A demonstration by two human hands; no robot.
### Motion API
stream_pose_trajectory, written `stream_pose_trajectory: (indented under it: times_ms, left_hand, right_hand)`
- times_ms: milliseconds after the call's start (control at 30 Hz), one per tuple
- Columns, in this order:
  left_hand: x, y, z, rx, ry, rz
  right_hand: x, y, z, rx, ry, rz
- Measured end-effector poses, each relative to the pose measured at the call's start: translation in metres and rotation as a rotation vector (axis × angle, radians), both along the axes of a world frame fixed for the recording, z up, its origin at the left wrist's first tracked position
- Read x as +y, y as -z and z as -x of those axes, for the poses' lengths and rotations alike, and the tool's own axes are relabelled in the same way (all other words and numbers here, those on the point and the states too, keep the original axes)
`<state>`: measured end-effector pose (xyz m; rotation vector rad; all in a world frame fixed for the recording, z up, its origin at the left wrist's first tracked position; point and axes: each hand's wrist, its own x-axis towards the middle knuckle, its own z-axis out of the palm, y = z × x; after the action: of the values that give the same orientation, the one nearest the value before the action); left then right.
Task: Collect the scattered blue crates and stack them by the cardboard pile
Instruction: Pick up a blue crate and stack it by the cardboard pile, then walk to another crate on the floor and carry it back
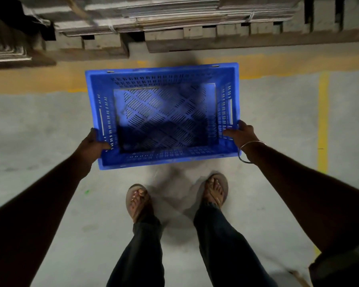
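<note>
From the head camera, the left hand grips the left rim of one blue crate, thumb curled inside the wall. The right hand grips the right rim the same way; a bangle circles that wrist. The crate hangs upright above the concrete floor, nothing inside it. Beyond it, bundled cardboard pile sits on wooden pallets. Two sandalled feet stand just behind the crate.
</note>
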<state>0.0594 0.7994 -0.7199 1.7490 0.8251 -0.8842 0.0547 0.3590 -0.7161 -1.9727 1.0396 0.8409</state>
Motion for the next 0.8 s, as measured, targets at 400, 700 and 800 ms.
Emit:
stream_pose_trajectory:
  times_ms: [400, 700, 800]
  left_hand:
    - [-0.055, -0.092, 0.032, -0.108, 0.417, -0.176]
    - [-0.048, -0.364, 0.099, -0.182, 0.448, -0.161]
    - [-0.041, -0.460, 0.121, -0.269, 0.356, -0.204]
  right_hand:
    - [0.084, -0.107, 0.005, -0.174, -0.630, 0.060]
    - [0.119, -0.344, 0.029, -0.190, -0.864, 0.113]
    - [0.133, -0.426, 0.040, -0.247, -0.977, 0.094]
